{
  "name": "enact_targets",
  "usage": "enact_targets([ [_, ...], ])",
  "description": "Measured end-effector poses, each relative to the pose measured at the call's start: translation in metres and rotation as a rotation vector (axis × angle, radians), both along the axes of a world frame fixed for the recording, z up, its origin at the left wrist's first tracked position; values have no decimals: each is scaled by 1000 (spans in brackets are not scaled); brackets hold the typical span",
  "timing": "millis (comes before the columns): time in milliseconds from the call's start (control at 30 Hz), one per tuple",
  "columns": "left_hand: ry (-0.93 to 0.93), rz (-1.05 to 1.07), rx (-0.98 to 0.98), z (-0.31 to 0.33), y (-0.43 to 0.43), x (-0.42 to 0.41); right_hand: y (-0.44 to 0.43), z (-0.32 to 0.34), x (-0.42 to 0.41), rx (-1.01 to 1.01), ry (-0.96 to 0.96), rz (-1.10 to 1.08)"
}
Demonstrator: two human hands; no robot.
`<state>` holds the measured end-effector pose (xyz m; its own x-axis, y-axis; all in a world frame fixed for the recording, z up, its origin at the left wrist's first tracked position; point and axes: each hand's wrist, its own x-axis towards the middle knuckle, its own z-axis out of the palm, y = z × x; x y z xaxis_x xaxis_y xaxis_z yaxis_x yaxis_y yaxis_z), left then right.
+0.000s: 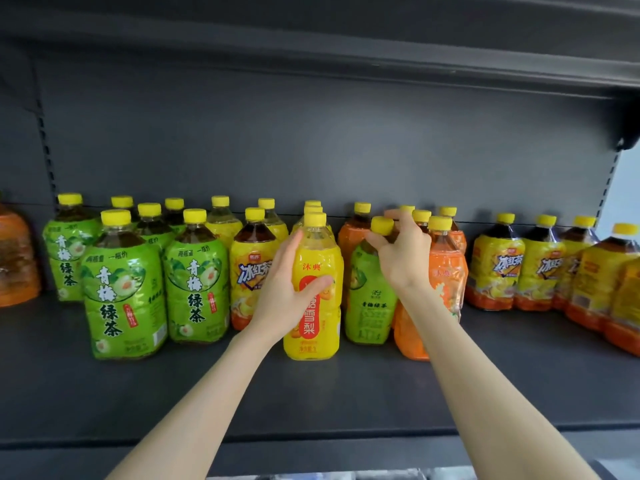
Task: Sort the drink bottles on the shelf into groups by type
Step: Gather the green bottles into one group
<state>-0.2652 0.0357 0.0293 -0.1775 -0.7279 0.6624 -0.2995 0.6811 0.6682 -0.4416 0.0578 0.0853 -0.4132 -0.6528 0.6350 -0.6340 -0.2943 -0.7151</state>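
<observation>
My left hand (pixel 289 289) grips the body of a yellow pear-drink bottle (pixel 317 327) standing at the front middle of the dark shelf (pixel 242 393). My right hand (pixel 403 251) holds the neck of a green-label tea bottle (pixel 369 303) just right of it, fingers curled under its yellow cap. Several green tea bottles (pixel 123 292) stand grouped at the left. A yellow iced-tea bottle (pixel 249 271) stands behind my left hand. Orange-label bottles (pixel 445 271) stand behind my right wrist.
Several yellow iced-tea bottles (pixel 540 268) line the right end of the shelf. An orange bottle (pixel 15 258) shows at the far left edge. The shelf above (pixel 346 46) overhangs the bottle caps. Bare shelf lies in front of the bottles.
</observation>
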Motion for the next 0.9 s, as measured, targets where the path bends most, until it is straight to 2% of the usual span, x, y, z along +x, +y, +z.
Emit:
enact_targets([
  [167, -88, -16, 26, 0, 5, 3, 34, -7, -1, -117, -83, 71],
  [367, 153, 82, -57, -30, 46, 3, 76, -9, 7, -158, -196, 336],
  [500, 99, 98, -29, -46, 69, 15, 93, -8, 29, -174, -215, 533],
  [567, 107, -31, 89, -48, 77, 27, 92, -10, 47, -174, -218, 610],
  [633, 197, -232, 248, -47, 84, 42, 87, -13, 67, -179, -219, 662],
  [733, 273, -355, 295, -40, 90, 68, 76, -17, 98, -192, -187, 649],
  [900, 323, -304, 253, -38, 77, 110, 53, -25, 151, -255, -146, 496],
])
